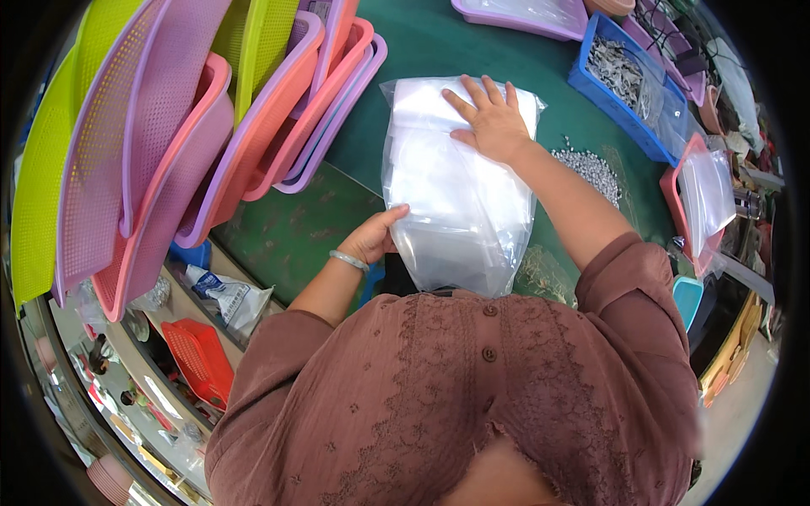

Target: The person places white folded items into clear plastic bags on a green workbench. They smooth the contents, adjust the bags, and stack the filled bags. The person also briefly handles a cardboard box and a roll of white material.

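Observation:
A stack of clear plastic bags lies in front of me, its near end reaching over the table edge toward my body. My right hand rests flat on the far part of the stack, fingers spread. At the near left side, my left hand grips the stack's edge, thumb on top; its other fingers are hidden underneath. A pale bangle circles my left wrist. To the right of the stack, a pile of small silvery pieces sits on the green table.
Nested plastic baskets in purple, pink and lime stand at the left. A blue bin of metal parts is at the far right, near a pink tray with more clear bags. A red basket sits lower left.

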{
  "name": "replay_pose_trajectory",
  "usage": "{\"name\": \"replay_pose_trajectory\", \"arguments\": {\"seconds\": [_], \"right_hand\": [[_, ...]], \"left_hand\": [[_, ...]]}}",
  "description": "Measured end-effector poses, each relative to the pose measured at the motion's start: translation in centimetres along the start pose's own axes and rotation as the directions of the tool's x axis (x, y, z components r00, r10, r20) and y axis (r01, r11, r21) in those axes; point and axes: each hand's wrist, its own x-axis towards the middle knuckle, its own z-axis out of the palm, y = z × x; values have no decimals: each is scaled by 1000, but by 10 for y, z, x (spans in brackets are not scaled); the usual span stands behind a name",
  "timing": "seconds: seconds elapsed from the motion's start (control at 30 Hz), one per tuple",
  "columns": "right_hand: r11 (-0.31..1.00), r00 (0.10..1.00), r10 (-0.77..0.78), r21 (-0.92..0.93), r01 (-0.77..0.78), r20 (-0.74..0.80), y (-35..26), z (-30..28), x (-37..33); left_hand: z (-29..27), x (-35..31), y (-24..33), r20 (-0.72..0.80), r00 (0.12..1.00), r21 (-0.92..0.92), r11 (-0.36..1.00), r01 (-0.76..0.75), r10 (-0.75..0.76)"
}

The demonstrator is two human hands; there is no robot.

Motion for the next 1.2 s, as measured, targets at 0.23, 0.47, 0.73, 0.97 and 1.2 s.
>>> {"name": "replay_pose_trajectory", "arguments": {"seconds": [0.23,0.47,0.73,0.97,1.2], "right_hand": [[962,983,87,270,-40,-162,29,-4,-19],[903,990,120,423,-75,-80,61,16,-33],[881,845,266,473,-17,-465,30,-33,-83],[462,929,273,813,-355,250,-50,-23,-222],[279,820,-325,876,-392,471,-72,-13,-242]], "left_hand": [[7,-1,26,15,996,-98,991,-89,91],[10,32,55,39,980,46,979,-199,197],[10,64,48,-166,959,19,973,-231,231],[17,14,39,-161,529,850,389,-354,833],[55,-72,-56,505,619,842,-502,-198,602]]}}
